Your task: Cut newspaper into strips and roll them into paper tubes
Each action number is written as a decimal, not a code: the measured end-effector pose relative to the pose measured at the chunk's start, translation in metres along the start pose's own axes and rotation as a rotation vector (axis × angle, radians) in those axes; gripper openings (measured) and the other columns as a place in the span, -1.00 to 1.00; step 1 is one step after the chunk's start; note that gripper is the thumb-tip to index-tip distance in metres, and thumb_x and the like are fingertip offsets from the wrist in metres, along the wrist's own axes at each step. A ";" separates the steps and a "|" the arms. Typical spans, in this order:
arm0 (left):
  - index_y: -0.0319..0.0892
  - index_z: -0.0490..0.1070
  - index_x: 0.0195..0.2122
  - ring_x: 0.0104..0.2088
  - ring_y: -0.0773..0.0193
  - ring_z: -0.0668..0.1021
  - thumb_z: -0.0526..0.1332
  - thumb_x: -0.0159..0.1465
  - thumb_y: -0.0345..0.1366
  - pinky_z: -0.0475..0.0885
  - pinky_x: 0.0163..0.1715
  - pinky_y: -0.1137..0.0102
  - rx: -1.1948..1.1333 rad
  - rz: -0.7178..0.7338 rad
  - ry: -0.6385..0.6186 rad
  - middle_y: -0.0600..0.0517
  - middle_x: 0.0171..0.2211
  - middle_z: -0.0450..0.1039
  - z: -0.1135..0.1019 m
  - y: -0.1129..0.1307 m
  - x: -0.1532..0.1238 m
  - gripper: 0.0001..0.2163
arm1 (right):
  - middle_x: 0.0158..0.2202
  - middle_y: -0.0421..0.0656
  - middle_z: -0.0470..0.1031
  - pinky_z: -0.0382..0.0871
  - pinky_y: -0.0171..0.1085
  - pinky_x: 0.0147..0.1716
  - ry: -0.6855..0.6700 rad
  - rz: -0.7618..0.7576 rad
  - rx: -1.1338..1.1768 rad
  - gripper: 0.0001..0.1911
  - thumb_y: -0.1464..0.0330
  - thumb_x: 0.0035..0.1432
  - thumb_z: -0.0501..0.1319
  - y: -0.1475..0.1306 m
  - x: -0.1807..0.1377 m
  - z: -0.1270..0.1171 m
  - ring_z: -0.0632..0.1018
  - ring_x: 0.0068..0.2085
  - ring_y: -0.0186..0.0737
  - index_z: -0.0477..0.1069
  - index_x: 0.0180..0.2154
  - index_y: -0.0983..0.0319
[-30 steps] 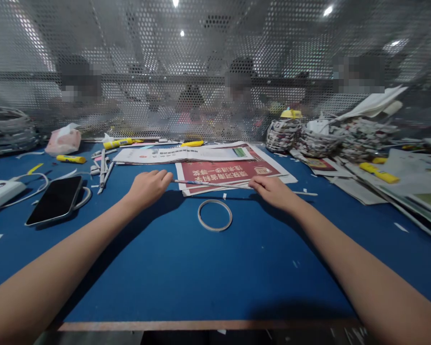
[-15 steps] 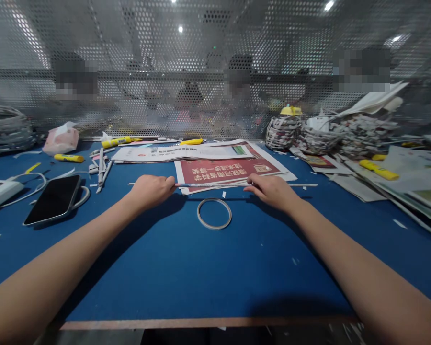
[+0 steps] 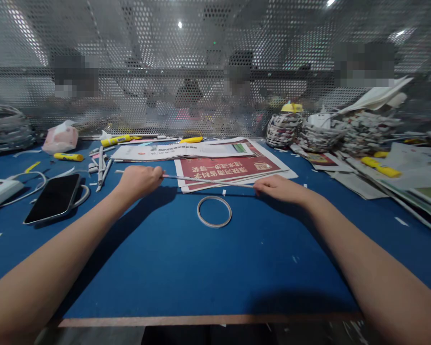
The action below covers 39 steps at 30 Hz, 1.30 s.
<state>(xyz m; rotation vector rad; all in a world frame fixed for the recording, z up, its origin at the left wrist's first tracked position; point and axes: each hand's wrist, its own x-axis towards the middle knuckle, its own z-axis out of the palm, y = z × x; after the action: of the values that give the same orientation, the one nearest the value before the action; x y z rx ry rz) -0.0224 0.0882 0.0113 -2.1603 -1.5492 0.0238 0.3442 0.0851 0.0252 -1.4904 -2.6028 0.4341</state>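
A thin rolled paper stick (image 3: 208,181) stretches between my two hands, just above the table, sloping down toward the right. My left hand (image 3: 141,181) is closed round it near its left end, a short tip poking out past the fist. My right hand (image 3: 278,188) pinches the stick at the other side, and its right end is hidden by the fingers. Below and between the hands lies a pale ring (image 3: 214,212) flat on the blue table (image 3: 201,268). Behind the stick rests a red printed newspaper sheet (image 3: 233,167) under a folded white newspaper (image 3: 179,150).
At left are a phone (image 3: 53,199), a white device with a cable (image 3: 2,191), short paper rolls (image 3: 101,165) and a yellow glue stick (image 3: 68,157). Woven paper baskets (image 3: 283,130) and stacked papers (image 3: 416,177) stand at right. A perforated metal screen (image 3: 187,57) closes the back.
My left hand has shifted left and slightly up; my right hand has moved a little right and down. The stick now tilts, and its right end no longer sticks out past my right hand.
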 end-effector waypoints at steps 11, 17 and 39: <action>-0.26 0.34 -0.23 -0.34 0.10 0.54 -0.11 0.27 -0.38 0.31 -0.45 0.35 -0.081 0.123 -0.066 -0.17 -0.40 0.46 0.004 0.035 -0.003 -0.75 | -0.52 -0.14 0.45 0.27 -0.31 -0.45 0.010 0.032 0.047 -0.66 0.22 0.12 -0.06 0.004 0.002 0.002 0.43 -0.47 -0.27 0.36 -0.53 0.21; -0.25 0.37 -0.30 -0.43 0.04 0.55 -0.11 0.28 -0.30 0.28 -0.55 0.34 -0.101 0.115 -0.105 -0.19 -0.43 0.48 -0.002 0.036 -0.005 -0.72 | -0.55 -0.16 0.44 0.27 -0.34 -0.50 -0.069 -0.034 0.089 -0.72 0.30 0.10 -0.03 0.007 0.000 0.001 0.44 -0.50 -0.30 0.41 -0.42 0.22; -0.21 0.44 -0.33 -0.40 0.02 0.55 -0.10 0.23 -0.25 0.33 -0.53 0.33 -0.125 0.064 -0.175 -0.16 -0.45 0.48 0.005 0.020 0.002 -0.68 | -0.45 -0.13 0.51 0.32 -0.27 -0.45 0.294 0.132 0.086 -0.75 0.24 0.06 0.07 0.018 -0.002 -0.007 0.48 -0.44 -0.23 0.44 -0.43 0.23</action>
<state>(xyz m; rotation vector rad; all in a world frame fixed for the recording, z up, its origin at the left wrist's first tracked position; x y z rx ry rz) -0.0052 0.0865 -0.0002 -2.3596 -1.6150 0.1435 0.3615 0.0934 0.0263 -1.5700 -2.2436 0.3084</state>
